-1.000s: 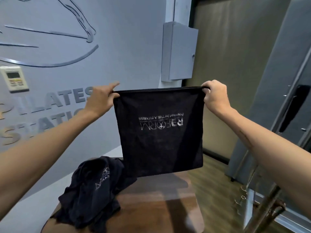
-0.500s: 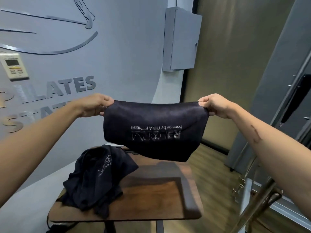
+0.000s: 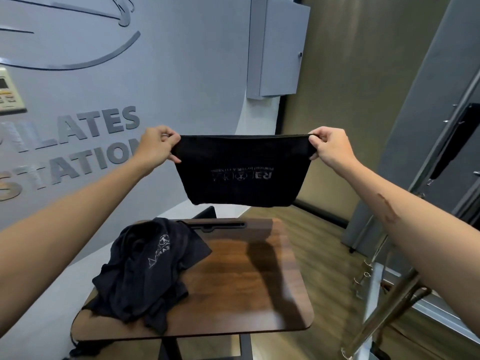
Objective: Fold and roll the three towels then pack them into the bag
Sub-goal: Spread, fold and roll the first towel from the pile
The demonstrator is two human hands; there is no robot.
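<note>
A black towel (image 3: pixel 242 172) is held up in the air above the far edge of the wooden surface (image 3: pixel 233 287), doubled over so that a short, wide panel hangs down with pale lettering seen reversed across its middle. Its top edge is stretched level between the two hands. The left hand (image 3: pixel 155 145) is clamped on the left upper corner, with fingers and thumb pinched round the cloth; the right hand (image 3: pixel 330 146) is clamped in the same way on the right upper corner. Nothing of the towel touches the surface.

A heap of dark cloth (image 3: pixel 148 271) is seen crumpled on the left part of the surface, spilling over its near left edge; the remaining towels are probably in it, though how many pieces it holds cannot be told. No bag can be made out with certainty.

The step in hand is judged to be the folding of the first towel. For it to be done well, the top edge should be kept taut and level, and the layers checked for matching edges before the towel is lowered. It is best laid flat on the bare right part of the surface, well apart from the heap, then smoothed. Only then should a tight, even roll be started from one short end.
</note>
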